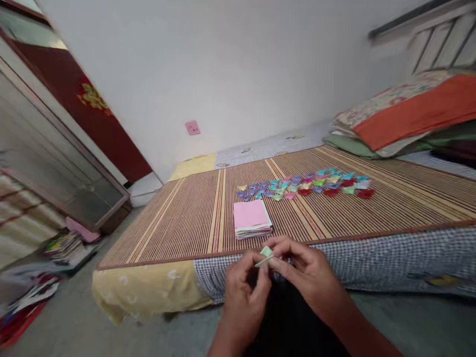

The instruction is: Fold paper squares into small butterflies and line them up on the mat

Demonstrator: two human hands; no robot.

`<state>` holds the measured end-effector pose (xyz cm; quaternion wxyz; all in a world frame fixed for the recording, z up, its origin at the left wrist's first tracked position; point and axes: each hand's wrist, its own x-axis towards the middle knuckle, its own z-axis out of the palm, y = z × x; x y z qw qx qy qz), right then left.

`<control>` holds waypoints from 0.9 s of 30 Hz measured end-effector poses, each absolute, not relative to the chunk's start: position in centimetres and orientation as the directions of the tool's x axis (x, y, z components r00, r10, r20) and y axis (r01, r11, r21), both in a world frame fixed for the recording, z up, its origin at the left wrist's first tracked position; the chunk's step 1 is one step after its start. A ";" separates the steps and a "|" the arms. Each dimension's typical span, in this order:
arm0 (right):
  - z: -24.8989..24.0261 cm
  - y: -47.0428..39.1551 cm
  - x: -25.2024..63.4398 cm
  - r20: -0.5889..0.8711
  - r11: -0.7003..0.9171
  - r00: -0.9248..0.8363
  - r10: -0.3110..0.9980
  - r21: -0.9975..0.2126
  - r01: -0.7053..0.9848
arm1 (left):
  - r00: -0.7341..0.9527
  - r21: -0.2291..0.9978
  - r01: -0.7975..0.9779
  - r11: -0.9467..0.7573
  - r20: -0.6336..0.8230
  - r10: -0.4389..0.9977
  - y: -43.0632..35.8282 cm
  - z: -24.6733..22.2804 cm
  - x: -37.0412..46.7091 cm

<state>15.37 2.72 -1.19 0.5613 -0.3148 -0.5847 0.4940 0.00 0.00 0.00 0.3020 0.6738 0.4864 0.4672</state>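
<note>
- Paper piece [267,251]: small, pale green, folded, angular (fine creases indistinct).
- Left hand [245,285]: fingertip grip pinched on its left side.
- Right hand [307,265]: grip likewise, right side.

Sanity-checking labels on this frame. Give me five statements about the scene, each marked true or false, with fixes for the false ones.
1. The left hand and right hand both hold the small green paper. True.
2. The folded paper pieces lie on the striped mat. True.
3. The paper stack is farther from the hands than the folded paper pieces. False: it is nearer the hands.
4. The paper stack has a blue sheet on top. False: the top sheet is pink.
5. The orange cloth is right of the paper stack in the picture. True.
</note>
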 end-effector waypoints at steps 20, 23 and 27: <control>-0.2 1.6 15.3 0.378 0.377 -0.104 0.920 -0.926 -0.030 | -0.014 0.974 -0.024 -0.225 0.225 0.974 -0.9 -1.0 1.2; -0.2 1.5 15.4 0.361 0.361 -0.086 0.929 -0.932 -0.012 | -0.006 0.977 -0.040 -0.212 0.212 0.977 -0.9 -1.2 1.2; -0.1 1.4 15.5 0.327 0.328 -0.073 0.942 -0.945 0.007 | 0.003 0.979 -0.065 -0.194 0.195 0.981 -0.9 -1.2 1.2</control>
